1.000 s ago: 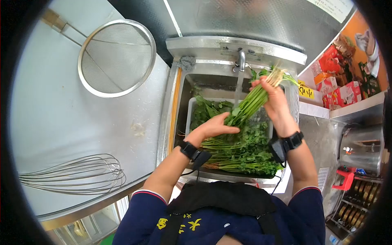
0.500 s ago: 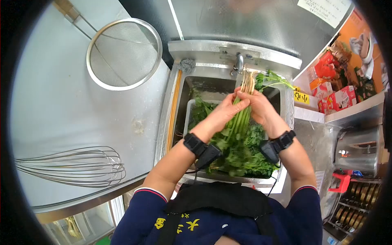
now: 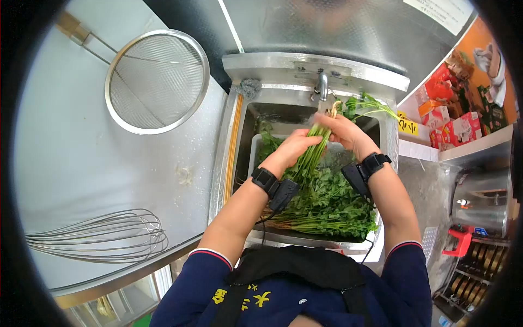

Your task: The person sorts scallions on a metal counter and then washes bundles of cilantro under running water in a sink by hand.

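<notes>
Held under the tap [image 3: 322, 87] is a bunch of cilantro [image 3: 311, 158], pale roots up and leaves hanging toward me. My left hand [image 3: 297, 148] is closed around its stems. Higher up, my right hand [image 3: 348, 135] wraps the root end; its fingertips are slightly blurred. Below both hands, more cilantro [image 3: 332, 204] lies in the metal sink [image 3: 248, 122], partly in a light-coloured tub [image 3: 254, 155] with water in it. A few loose leafy stems [image 3: 370, 106] rest on the sink's back right corner.
On the counter to the left lie a round mesh strainer [image 3: 158, 82] and a wire whisk [image 3: 103, 235]. Long wooden sticks [image 3: 233, 147] run along the sink's left edge, with a steel scrubber [image 3: 250, 88] behind them. A red stool [image 3: 460, 240] stands at right.
My left hand has slid down the stems, and my right hand has closed over the roots. The bunch has shifted left, uncovering more of the cilantro and water in the sink.
</notes>
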Tool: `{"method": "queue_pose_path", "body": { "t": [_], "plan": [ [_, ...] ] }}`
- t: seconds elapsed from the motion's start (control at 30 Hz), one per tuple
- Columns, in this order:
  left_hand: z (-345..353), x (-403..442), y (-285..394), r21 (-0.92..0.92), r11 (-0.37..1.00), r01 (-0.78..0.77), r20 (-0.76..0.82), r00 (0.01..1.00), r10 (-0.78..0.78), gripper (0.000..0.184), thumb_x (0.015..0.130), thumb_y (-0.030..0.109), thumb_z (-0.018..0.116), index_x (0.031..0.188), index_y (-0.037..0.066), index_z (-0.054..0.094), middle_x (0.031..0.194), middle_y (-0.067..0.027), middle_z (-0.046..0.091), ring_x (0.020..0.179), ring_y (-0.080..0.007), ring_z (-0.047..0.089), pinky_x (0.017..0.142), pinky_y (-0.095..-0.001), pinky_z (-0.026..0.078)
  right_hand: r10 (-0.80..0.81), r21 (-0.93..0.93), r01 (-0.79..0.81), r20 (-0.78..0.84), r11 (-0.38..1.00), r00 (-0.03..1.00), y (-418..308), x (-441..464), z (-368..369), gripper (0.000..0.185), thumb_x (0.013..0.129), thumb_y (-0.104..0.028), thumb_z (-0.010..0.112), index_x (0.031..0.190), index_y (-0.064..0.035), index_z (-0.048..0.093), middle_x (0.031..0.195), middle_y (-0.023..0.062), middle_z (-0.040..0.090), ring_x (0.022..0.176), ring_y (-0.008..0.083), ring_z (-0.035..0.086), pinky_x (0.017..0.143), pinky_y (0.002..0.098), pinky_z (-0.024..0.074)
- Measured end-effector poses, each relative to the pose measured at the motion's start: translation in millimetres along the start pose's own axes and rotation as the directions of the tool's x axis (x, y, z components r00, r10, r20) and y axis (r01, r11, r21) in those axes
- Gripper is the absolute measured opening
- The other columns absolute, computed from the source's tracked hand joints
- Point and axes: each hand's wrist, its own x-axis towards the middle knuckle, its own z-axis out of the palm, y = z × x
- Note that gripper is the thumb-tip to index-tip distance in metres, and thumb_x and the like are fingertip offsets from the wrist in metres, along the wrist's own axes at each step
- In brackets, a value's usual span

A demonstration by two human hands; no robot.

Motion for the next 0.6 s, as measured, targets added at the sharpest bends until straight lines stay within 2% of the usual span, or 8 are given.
{"method": "queue_pose_path", "body": {
  "t": [0.07,0.13,0.2,0.27,0.37,0.4,0.47,0.6],
  "plan": [
    [-5,-1,-1,0.125,0.992,0.015,-0.047,0.999,-0.009,0.035,0.087,0.02,0.057,0.113,-0.002,0.053,0.101,-0.0131,0.061,0.088,-0.021,0.061,0.076,-0.0305,0.05,-0.028,-0.082,0.018,-0.124,0.996,0.992,1,10,0,0.03,0.087,-0.039,0.057,0.089,-0.0103,0.062,0.075,-0.0038,0.057,0.059,0.0047,0.046,0.054,0.0187,0.0384],
    [10,-17,5,0.938,0.335,-0.085,-0.22,0.6,0.769,0.038,0.082,0.02,0.062,0.11,-0.004,0.053,0.107,-0.0158,0.056,0.095,-0.0229,0.057,0.08,-0.032,0.047,-0.092,0.001,0.093,-0.166,0.996,0.982,4,10,-2,0.027,0.088,-0.036,0.056,0.09,-0.0094,0.06,0.074,-0.0035,0.057,0.059,0.0051,0.046,0.053,0.0184,0.038],
    [22,-48,22,0.913,0.362,-0.189,-0.244,0.458,0.855,0.03,0.081,0.021,0.065,0.099,-0.001,0.056,0.097,-0.0112,0.056,0.088,-0.0206,0.056,0.077,-0.032,0.046,-0.132,0.216,0.22,-0.361,0.951,0.923,13,13,-19,0.024,0.09,-0.03,0.054,0.094,-0.0064,0.057,0.074,-0.0009,0.057,0.055,0.0047,0.048,0.048,0.0169,0.0385],
    [32,-59,4,0.527,0.824,-0.209,-0.37,0.816,0.444,0.027,0.086,0.028,0.061,0.095,0.003,0.057,0.088,-0.0073,0.059,0.078,-0.0168,0.057,0.072,-0.0297,0.047,-0.121,0.271,0.243,-0.4,0.932,0.909,9,0,-11,0.024,0.09,-0.031,0.055,0.095,-0.0068,0.056,0.077,0.0002,0.057,0.06,0.0069,0.052,0.05,0.0173,0.042],
    [63,-42,-20,-0.099,0.995,0.002,-0.032,0.999,-0.005,0.045,0.088,0.049,0.05,0.1,0.006,0.058,0.086,-0.0049,0.062,0.077,-0.0161,0.058,0.07,-0.0277,0.049,-0.168,0.404,0.434,-0.546,0.805,0.821,14,-25,17,0.026,0.09,-0.032,0.054,0.096,-0.0067,0.056,0.085,0.0022,0.057,0.07,0.0119,0.055,0.059,0.0251,0.05],
    [62,-28,-29,-0.103,0.995,-0.004,-0.028,1.0,0.001,0.045,0.088,0.049,0.05,0.1,0.006,0.058,0.086,-0.0049,0.062,0.077,-0.0161,0.058,0.07,-0.0277,0.049,-0.138,0.425,0.467,-0.607,0.775,0.783,14,-35,27,0.027,0.09,-0.032,0.054,0.097,-0.0063,0.055,0.086,0.0024,0.057,0.071,0.0118,0.055,0.059,0.0243,0.0494],
    [59,0,-29,-0.839,0.534,-0.099,-0.009,0.986,0.169,0.056,0.084,0.056,0.05,0.103,0.004,0.057,0.091,-0.0058,0.063,0.084,-0.0189,0.059,0.074,-0.0298,0.05,-0.201,0.451,0.498,-0.559,0.741,0.804,36,-49,29,0.028,0.091,-0.033,0.053,0.099,-0.0059,0.054,0.087,0.0028,0.057,0.073,0.0113,0.055,0.06,0.0241,0.0496],
    [54,3,-18,-0.84,0.468,-0.276,-0.268,0.96,0.085,0.032,0.09,0.032,0.053,0.108,0.005,0.054,0.1,-0.0079,0.059,0.099,-0.0242,0.057,0.091,-0.0388,0.046,-0.187,0.485,0.532,-0.592,0.695,0.784,57,-88,44,0.03,0.092,-0.033,0.051,0.103,-0.0058,0.052,0.092,0.003,0.058,0.077,0.0102,0.056,0.062,0.0246,0.0502]
  ]
}}
